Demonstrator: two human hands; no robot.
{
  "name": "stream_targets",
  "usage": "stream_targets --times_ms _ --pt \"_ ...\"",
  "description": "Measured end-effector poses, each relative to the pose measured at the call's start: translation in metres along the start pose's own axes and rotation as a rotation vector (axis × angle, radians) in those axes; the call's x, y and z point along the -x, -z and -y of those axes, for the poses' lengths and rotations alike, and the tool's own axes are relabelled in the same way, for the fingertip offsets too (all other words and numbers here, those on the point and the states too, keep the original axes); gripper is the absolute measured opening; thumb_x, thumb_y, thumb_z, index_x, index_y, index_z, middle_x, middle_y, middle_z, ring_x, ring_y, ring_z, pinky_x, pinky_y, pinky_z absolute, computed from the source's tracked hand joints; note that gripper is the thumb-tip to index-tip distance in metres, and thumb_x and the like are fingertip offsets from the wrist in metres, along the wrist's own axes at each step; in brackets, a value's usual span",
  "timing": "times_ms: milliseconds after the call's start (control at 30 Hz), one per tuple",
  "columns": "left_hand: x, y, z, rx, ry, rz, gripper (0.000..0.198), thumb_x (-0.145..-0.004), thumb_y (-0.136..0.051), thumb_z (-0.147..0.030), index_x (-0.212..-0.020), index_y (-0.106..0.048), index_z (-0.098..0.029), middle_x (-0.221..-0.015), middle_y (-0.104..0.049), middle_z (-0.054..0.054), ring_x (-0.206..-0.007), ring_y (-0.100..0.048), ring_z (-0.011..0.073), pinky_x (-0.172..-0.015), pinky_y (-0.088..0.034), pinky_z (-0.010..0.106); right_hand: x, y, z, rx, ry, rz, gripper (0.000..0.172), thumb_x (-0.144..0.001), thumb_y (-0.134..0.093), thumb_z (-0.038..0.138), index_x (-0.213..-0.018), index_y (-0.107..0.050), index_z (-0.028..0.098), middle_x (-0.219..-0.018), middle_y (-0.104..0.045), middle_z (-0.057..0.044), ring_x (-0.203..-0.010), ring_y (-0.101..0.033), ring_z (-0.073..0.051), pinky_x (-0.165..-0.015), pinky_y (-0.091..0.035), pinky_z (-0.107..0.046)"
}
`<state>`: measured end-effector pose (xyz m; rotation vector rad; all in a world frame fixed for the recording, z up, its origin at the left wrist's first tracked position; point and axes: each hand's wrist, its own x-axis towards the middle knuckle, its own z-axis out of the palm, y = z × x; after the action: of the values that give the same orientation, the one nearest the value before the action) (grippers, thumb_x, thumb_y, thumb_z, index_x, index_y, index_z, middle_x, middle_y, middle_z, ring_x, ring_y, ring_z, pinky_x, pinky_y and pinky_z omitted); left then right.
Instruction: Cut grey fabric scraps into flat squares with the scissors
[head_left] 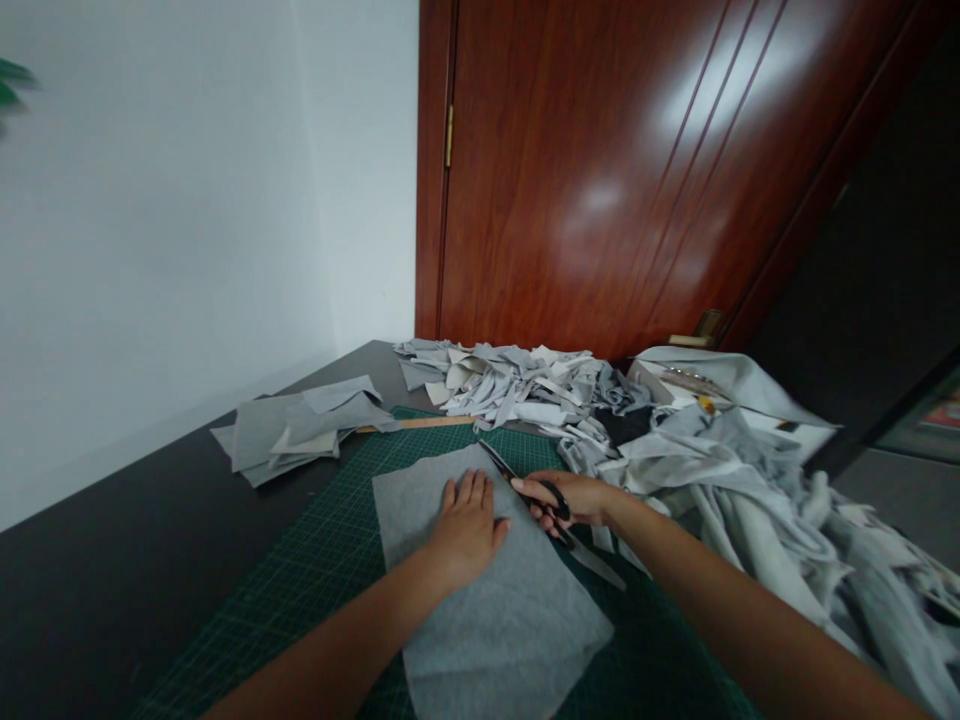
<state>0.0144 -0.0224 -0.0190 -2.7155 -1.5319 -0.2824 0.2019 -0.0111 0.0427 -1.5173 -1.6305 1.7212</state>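
A piece of grey cloth (517, 620) lies flat over a green gridded mat (315, 560). My left hand (471, 525) rests on the cloth's upper part, palm down with the fingers stretched out. Black-handled scissors (555, 500) are in my right hand (559, 500), whose fingers are wrapped round the handles. Their blades point up and to the left along the cloth's right edge, near its top corner. A narrow strip of grey cloth (596, 565) lies just below my right hand, beside the larger piece.
Stacked grey pieces (300, 430) lie at the left on the dark table (172, 520). A ruler (435, 422) crosses the mat's far end. Scraps (517, 385) are heaped behind it. A white box (667, 385) and piled cloth (757, 490) stand at the right.
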Motion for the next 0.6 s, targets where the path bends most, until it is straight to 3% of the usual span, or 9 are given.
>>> stream_targets --times_ms 200,600 --pt "-0.0001 -0.0004 0.0 0.003 0.002 -0.007 0.059 -0.098 -0.033 -0.041 -0.143 -0.039 -0.003 -0.151 -0.035 0.022 -0.143 -0.026 0.0349 -0.115 -0.02 0.054 -0.0032 0.0023 0.0032 0.028 -0.012 0.004 0.055 -0.072 -0.064 0.071 -0.07 -0.046 0.018 -0.05 -0.048 0.007 -0.037 -0.049 -0.006 -0.03 -0.028 -0.013" --pt "-0.0007 -0.0057 0.0023 -0.008 -0.005 -0.019 0.061 -0.098 -0.032 -0.042 -0.143 -0.038 -0.002 -0.151 -0.036 0.021 -0.143 -0.025 0.0345 -0.115 -0.018 0.053 -0.009 -0.0013 0.0015 0.012 0.043 -0.048 0.054 -0.07 -0.067 0.069 -0.073 -0.046 0.019 -0.053 -0.046 0.009 -0.038 -0.045 -0.005 -0.034 -0.034 -0.015"
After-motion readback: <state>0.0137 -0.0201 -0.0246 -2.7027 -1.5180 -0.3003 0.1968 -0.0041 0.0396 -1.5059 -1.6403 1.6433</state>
